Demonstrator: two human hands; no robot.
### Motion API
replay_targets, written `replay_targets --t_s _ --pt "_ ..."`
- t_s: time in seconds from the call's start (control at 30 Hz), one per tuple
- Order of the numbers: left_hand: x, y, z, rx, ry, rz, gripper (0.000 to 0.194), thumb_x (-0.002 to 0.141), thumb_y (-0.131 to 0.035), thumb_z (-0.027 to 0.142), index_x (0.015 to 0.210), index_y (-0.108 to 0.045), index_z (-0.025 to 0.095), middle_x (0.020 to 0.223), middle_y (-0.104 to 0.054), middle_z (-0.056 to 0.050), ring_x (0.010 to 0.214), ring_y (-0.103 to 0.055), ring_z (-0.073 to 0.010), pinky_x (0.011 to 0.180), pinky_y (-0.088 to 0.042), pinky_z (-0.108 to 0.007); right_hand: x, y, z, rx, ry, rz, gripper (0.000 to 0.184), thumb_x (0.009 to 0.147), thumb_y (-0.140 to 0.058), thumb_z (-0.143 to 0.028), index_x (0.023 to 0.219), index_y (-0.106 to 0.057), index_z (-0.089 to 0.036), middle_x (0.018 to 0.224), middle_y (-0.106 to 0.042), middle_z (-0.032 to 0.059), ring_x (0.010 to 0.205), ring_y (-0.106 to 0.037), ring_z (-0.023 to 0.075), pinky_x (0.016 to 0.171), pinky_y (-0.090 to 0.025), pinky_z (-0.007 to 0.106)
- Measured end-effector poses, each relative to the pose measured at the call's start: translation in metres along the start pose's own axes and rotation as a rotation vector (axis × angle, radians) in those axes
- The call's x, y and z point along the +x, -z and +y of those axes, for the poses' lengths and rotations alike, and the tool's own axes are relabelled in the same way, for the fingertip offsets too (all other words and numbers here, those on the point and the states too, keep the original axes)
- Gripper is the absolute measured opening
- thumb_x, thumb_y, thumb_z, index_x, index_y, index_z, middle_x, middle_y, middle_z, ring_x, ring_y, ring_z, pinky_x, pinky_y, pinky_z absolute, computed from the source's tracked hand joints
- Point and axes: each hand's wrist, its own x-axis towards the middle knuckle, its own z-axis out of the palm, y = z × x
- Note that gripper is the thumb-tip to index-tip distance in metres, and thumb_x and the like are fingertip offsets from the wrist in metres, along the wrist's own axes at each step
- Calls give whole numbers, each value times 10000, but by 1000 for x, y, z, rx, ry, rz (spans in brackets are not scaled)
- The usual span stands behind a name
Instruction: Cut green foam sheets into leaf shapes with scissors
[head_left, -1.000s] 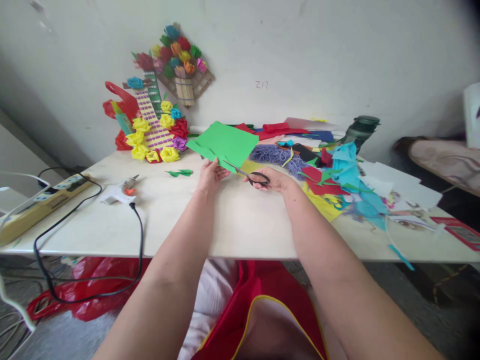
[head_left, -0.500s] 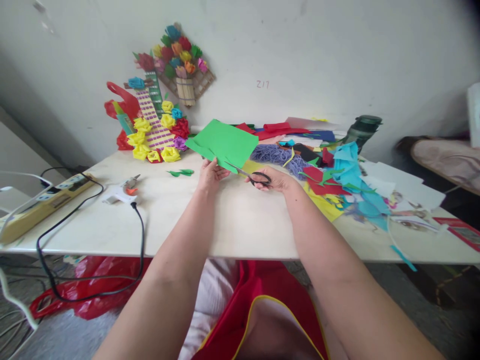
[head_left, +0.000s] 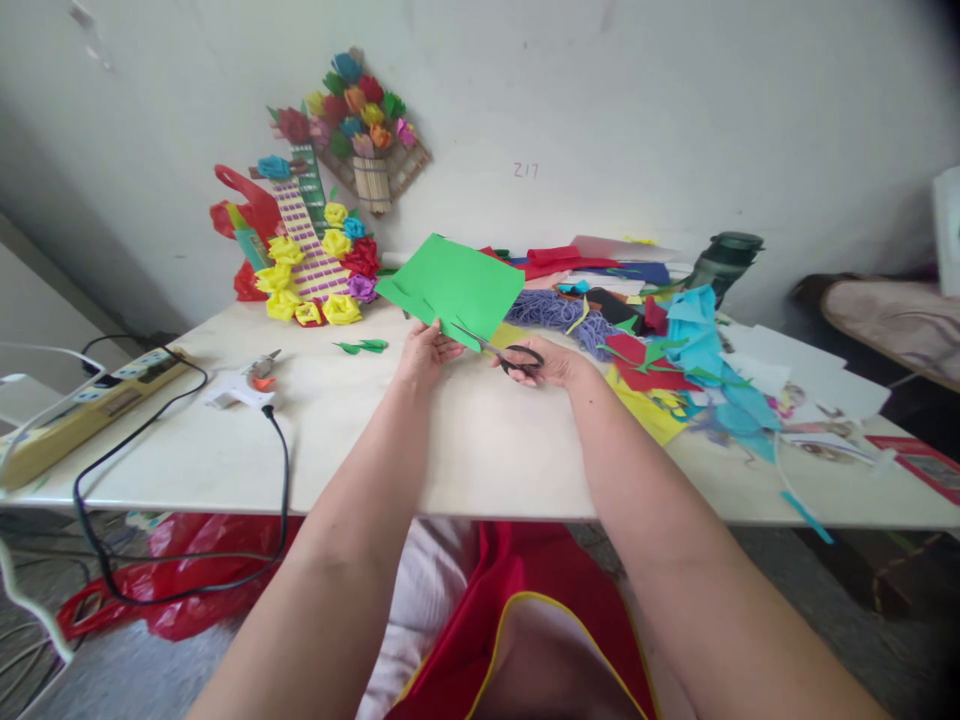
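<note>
My left hand pinches the near edge of a green paper sheet and holds it up over the middle of the white table. My right hand has its fingers through the black handles of the scissors. The blades point left and up into the lower edge of the green sheet, just right of my left hand's fingers. Two small green cut leaf shapes lie on the table to the left of my left hand.
A glue gun with a black cord and a power strip lie at the left. Paper flower crafts lean on the wall. A heap of coloured paper scraps, purple yarn and a dark bottle fill the right.
The green sheet has tilted up a little and its right edge has risen. The scissors sit slightly further into the paper. Both hands stay in almost the same place.
</note>
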Motion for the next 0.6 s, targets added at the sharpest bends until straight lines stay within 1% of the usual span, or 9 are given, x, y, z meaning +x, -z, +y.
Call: replay_targets --t_s 0.17,0.33,0.47,0.6 --pt "-2 -2 1 18 -9 -1 143 808 -542 251 927 -486 194 556 -618 7 470 -612 -136 583 -525 -267 2 -2 0 -13 -11 -8 322 801 -575 -370 923 -601 -73 483 -510 -39 332 -382 51 331 -214 195" --pt "-2 -3 0 18 -17 -13 100 806 -535 235 880 -483 194 529 -595 22 452 -598 -129 555 -518 -254 3 -4 0 -38 -21 22 294 814 -554 -342 924 -607 -75 483 -516 -34 336 -399 58 320 -204 194" --pt "-2 -3 0 21 -23 -16 136 791 -582 267 827 -467 204 530 -596 25 461 -598 -123 538 -510 -239 1 -6 -2 -15 -22 2 276 811 -568 -339 897 -607 -79 469 -501 -43 326 -382 49 318 -193 194" --pt "-1 -2 0 22 -34 -22 101 806 -552 251 861 -482 201 557 -617 9 466 -600 -129 557 -520 -257 2 -6 -3 16 -30 12 246 819 -559 -304 892 -606 -73 457 -488 -47 316 -362 42 324 -200 190"
